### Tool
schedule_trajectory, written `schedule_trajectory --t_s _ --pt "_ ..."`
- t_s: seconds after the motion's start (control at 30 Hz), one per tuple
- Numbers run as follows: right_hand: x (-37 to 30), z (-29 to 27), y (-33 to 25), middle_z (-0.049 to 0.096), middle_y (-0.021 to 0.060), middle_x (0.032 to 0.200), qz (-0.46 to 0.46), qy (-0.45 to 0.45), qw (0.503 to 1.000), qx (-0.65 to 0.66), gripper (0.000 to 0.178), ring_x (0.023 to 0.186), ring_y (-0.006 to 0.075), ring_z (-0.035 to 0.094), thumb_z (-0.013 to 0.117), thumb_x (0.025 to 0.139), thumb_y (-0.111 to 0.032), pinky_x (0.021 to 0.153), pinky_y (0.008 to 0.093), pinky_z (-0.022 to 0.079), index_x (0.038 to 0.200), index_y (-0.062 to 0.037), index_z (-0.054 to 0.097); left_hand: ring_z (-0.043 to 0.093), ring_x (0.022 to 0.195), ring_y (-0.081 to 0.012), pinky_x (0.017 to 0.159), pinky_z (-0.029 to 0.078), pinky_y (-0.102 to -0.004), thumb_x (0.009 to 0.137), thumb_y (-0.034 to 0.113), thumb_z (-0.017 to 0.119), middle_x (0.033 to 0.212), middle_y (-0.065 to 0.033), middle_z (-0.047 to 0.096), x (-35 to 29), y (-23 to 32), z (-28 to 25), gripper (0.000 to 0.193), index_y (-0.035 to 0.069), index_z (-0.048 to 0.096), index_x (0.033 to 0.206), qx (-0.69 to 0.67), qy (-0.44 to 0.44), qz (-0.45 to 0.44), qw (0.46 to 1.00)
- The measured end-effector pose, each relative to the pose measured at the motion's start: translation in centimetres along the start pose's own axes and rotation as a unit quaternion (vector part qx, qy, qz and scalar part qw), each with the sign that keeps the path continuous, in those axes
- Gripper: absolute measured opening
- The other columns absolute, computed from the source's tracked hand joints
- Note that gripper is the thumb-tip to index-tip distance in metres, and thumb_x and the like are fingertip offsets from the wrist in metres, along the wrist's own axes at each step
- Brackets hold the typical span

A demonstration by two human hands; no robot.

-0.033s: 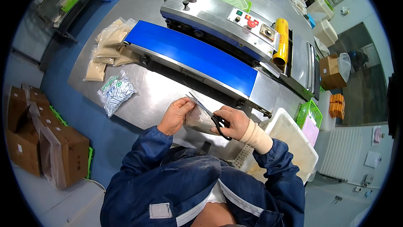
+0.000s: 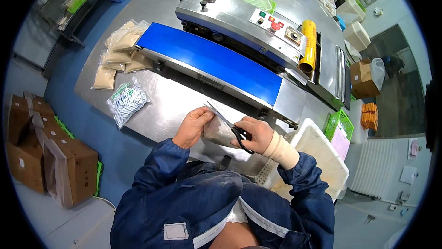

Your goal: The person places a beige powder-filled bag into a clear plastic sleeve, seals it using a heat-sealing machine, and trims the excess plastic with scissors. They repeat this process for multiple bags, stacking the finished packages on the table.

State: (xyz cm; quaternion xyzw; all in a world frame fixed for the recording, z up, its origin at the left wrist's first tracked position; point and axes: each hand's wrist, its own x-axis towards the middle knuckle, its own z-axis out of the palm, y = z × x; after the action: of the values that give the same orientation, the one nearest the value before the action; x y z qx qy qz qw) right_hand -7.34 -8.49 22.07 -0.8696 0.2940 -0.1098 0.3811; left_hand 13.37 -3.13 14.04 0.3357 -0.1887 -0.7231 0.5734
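Both hands busy over the near edge of the steel table [image 2: 184, 106]: left hand [image 2: 193, 127] clamped on a clear pouch of pale powder [image 2: 217, 131], right hand [image 2: 258, 134] gripping black-handled scissors [image 2: 232, 127], blades open across the pouch top. Pouch held just in front of the blue conveyor belt [image 2: 212, 60] of the sealing machine [image 2: 239, 21]. Filled tan pouches [image 2: 115, 53] stacked at far left, white printed bag [image 2: 126, 101] beside them, white crate [image 2: 317, 157] at right.

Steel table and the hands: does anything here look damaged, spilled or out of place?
Nothing looks spilled or broken. One oddity: the right hand, cutting a clear pouch with scissors, has a beige wrap around its wrist. The left hand steadies the pouch. Filled pouches lie loosely stacked.
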Motion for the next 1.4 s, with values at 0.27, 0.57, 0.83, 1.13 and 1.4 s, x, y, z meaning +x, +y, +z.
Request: schedule_trajectory --t_s 0.27,0.57,0.83,1.13,1.4 --pt "0.1 -0.4 -0.4 0.054 0.0125 0.075 0.011 -0.016 0.999 -0.027 0.039 0.064 0.028 0.056 0.068 0.07 -0.031 0.058 0.0327 0.045 0.092 -0.0006 0.059 0.056 0.081 -0.0099 0.074 0.047 -0.0241 0.089 0.009 0.049 0.091 -0.0034 0.06 0.1 -0.4 -0.3 0.016 0.001 0.058 0.098 0.022 -0.004 -0.004 1.0" --pt "0.8 -0.1 -0.6 0.054 0.0126 0.074 0.006 -0.038 0.999 -0.039 0.04 0.064 0.0291 0.056 0.068 0.07 -0.035 0.056 0.0348 0.045 0.089 -0.0014 0.059 0.056 0.081 -0.0098 0.073 0.046 -0.0238 0.088 0.01 0.05 0.09 -0.0035 0.06 -0.5 0.1 -0.4 0.016 0.001 0.058 0.098 0.037 -0.013 -0.006 0.999" --pt "1.3 0.9 0.1 0.053 0.012 0.071 -0.051 0.008 0.998 -0.039 0.035 0.062 0.0285 0.055 0.069 0.071 -0.031 0.055 0.0347 0.044 0.087 -0.0011 0.058 0.05 0.073 -0.0081 0.067 0.042 -0.0217 0.087 0.01 0.051 0.081 -0.0012 0.056 -1.2 0.4 -0.6 0.014 -0.001 0.059 0.092 0.088 0.023 -0.009 0.996" --pt "13.7 -10.8 6.6 0.06 0.0151 0.089 0.073 0.158 0.95 -0.259 0.036 0.083 0.0324 0.058 0.065 0.075 -0.027 0.073 0.0371 0.046 0.102 -0.0079 0.051 0.054 0.078 -0.011 0.072 0.044 -0.0237 0.087 0.011 0.051 0.084 -0.0046 0.058 -2.6 0.9 -3.0 0.016 -0.002 0.058 0.092 0.071 0.044 -0.007 0.996" --pt "26.0 -15.5 15.1 0.062 0.0179 0.086 0.226 0.083 0.924 -0.296 0.047 0.082 0.0285 0.061 0.073 0.063 -0.031 0.07 0.0361 0.047 0.095 -0.0033 0.051 0.051 0.072 -0.0091 0.065 0.04 -0.0218 0.088 0.012 0.048 0.079 -0.0022 0.058 -4.9 -1.2 -7.1 0.017 -0.001 0.059 0.088 0.075 0.126 -0.003 0.989"
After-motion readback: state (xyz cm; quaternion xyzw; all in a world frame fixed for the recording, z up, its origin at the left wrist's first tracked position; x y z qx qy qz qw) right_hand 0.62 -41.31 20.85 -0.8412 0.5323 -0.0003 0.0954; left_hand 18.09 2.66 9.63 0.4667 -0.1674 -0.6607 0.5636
